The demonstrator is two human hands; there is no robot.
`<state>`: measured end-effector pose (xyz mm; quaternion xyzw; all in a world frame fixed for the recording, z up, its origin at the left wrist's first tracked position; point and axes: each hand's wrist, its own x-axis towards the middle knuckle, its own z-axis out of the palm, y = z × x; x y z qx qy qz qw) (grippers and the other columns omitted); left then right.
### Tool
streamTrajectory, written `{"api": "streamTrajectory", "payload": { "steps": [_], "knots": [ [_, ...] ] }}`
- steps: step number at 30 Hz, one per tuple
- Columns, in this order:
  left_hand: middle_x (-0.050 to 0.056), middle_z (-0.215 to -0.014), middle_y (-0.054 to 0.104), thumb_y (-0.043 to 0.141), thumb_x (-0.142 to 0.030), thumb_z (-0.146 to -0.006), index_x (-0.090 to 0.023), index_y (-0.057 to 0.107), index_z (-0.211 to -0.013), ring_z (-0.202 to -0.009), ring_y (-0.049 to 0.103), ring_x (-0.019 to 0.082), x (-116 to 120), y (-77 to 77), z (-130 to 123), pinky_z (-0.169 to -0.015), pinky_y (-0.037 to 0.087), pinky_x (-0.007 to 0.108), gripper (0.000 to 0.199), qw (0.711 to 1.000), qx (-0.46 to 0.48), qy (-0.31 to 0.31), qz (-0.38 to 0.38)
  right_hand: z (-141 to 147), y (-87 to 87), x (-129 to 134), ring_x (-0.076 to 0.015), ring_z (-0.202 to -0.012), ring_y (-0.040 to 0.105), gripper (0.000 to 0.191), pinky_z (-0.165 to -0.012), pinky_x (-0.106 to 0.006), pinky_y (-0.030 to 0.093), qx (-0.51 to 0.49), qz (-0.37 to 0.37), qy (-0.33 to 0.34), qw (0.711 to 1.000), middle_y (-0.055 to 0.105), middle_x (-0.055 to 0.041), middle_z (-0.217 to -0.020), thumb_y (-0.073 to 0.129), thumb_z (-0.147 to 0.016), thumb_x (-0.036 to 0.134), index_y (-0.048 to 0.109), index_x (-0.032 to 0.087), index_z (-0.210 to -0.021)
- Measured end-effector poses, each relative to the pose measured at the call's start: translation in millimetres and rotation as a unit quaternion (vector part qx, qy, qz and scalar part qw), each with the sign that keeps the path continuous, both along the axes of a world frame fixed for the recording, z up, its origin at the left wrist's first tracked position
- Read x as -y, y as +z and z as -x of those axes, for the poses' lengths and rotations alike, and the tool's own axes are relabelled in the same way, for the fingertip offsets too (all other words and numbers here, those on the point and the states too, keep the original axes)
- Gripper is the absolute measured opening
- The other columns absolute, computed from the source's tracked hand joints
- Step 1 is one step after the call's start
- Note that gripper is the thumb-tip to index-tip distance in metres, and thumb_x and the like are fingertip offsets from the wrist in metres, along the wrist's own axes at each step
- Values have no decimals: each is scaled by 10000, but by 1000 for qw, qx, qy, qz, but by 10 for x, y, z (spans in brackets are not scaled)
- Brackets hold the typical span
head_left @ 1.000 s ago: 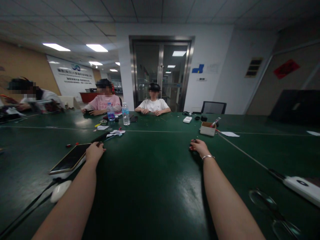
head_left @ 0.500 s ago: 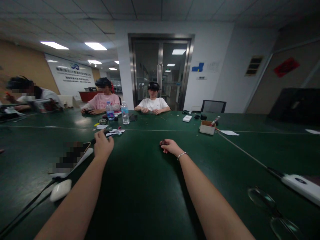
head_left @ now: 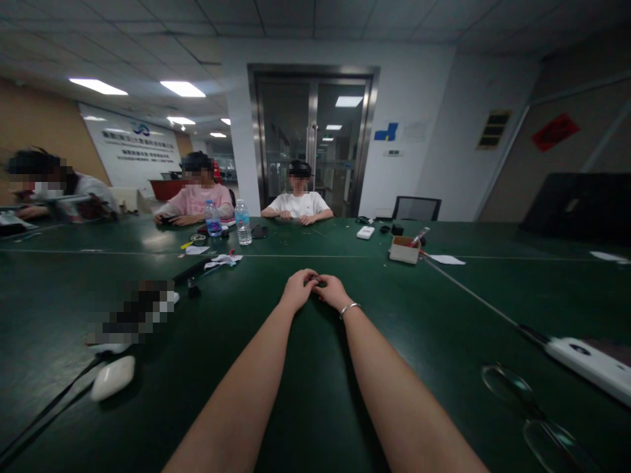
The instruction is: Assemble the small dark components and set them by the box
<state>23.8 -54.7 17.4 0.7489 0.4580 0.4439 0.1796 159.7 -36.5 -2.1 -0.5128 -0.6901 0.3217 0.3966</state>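
My left hand (head_left: 298, 291) and my right hand (head_left: 334, 292) meet over the middle of the green table (head_left: 315, 368). Between their fingertips is a small dark object (head_left: 316, 281), too small to name. The fingers of both hands are bent round it, and the thumbs lie close together. A silver bangle (head_left: 349, 309) circles my right wrist. To the left of my left hand, a small black item (head_left: 193, 288) stands on the table.
On the left lie a blurred-out phone (head_left: 135, 312), a white case (head_left: 113, 379) and cables. Glasses (head_left: 507, 384) and a white power strip (head_left: 586, 364) lie right. Farther off are bottles (head_left: 243, 223), a small box (head_left: 404, 250), papers and three seated people.
My left hand has moved right, from beside the black item and papers to my right hand, and its fingers have closed at the small dark object. My right hand stays near the same place.
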Motion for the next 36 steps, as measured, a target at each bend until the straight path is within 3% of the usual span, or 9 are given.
{"api": "streamTrajectory", "payload": {
  "steps": [3,5,9,13,19,22,26,31,36],
  "knots": [
    [58,-859,660,600,-226,-772,-179,639,-906,-786,626,156,-39,-121,80,-733,508,281,147,990,124,9,74,-4,24,22,-47,-380,470,144,-360,-143,353,-25,-19,13,999,573,45,-564,675,-719,190,641,177,-858],
    [57,-838,664,621,-245,-757,-178,645,-894,-756,630,156,-55,-143,146,-698,512,272,154,984,149,-6,102,9,45,33,-42,-399,463,144,-364,-139,344,-52,-34,30,998,595,48,-603,696,-688,164,650,201,-820],
    [50,-838,675,621,-214,-741,-184,659,-894,-755,632,156,-60,-123,221,-701,506,267,160,988,121,-11,99,39,69,41,-41,-444,479,162,-391,-136,357,-69,-35,43,996,608,42,-644,724,-644,134,659,204,-775],
    [51,-826,684,617,-207,-730,-181,669,-898,-748,631,161,-67,-137,231,-728,495,281,177,993,89,3,81,14,87,52,-45,-411,495,307,-394,-150,385,-72,11,21,997,590,45,-612,696,-636,54,641,160,-920],
    [52,-780,674,619,-265,-735,-169,665,-925,-685,613,150,-101,-177,252,-658,483,265,218,990,100,3,103,-109,135,68,-80,-493,605,342,-535,-185,512,-213,110,72,968,631,5,-617,588,-680,-58,606,91,-988],
    [50,-754,665,617,-287,-739,-162,661,-932,-647,601,142,-78,-160,257,-641,485,266,233,987,116,-7,109,-156,127,66,-83,-520,619,270,-535,-179,518,-272,126,75,951,656,-23,-657,610,-720,-14,613,91,-968],
    [57,-867,675,637,-231,-717,-174,663,-908,-765,620,150,-38,-133,251,-739,490,279,201,989,127,-34,74,-166,111,59,-74,-439,567,70,-445,-154,475,-273,136,77,949,621,-21,-535,578,-822,106,625,81,-866],
    [58,-913,676,673,-218,-686,-178,657,-915,-761,628,153,-30,-131,239,-744,494,295,233,987,137,-33,77,-127,125,65,-69,-374,529,240,-377,-147,443,-248,129,56,958,596,-22,-481,541,-874,264,573,111,-692],
    [69,-902,675,672,-301,-703,-156,656,-876,-827,635,175,-11,-112,245,-798,488,312,226,980,173,-48,85,-114,138,88,-73,-370,528,233,-360,-153,442,-247,122,60,959,591,-14,-482,543,-874,283,557,120,-708]
  ]
}}
